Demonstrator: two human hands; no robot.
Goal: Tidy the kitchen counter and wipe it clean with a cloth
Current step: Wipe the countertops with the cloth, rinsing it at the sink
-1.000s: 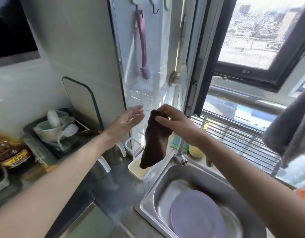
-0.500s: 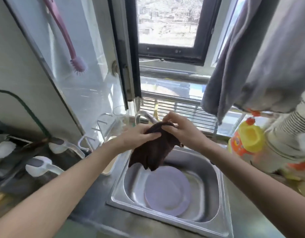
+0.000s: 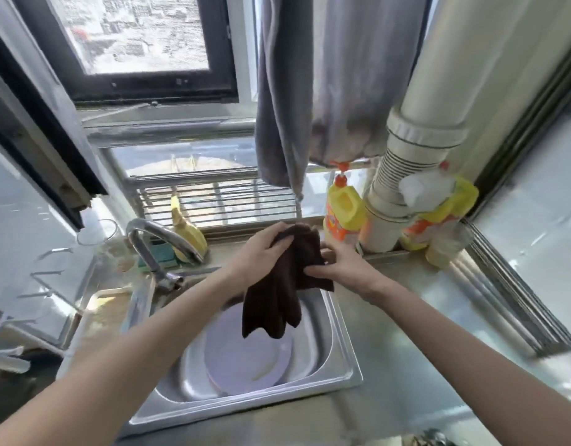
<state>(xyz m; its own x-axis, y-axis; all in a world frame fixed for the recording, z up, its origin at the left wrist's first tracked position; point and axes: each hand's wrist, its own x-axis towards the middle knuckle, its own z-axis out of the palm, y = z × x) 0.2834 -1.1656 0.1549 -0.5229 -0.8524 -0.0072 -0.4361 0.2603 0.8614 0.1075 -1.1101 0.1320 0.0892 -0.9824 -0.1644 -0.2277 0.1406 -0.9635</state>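
Over the sink (image 3: 345,358), a dark brown cloth (image 3: 282,291) is gripped by left hand (image 3: 261,252) and right hand (image 3: 338,268); bench (image 3: 416,333) wiping is judged not begun.

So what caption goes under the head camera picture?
Both hands, left hand and right hand, hold a dark brown cloth over the sink.

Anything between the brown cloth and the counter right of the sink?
Nothing visible. Both the left hand and right hand grip the cloth above the sink. The counter to its right is bare; the yellow bottles stand back by the window.
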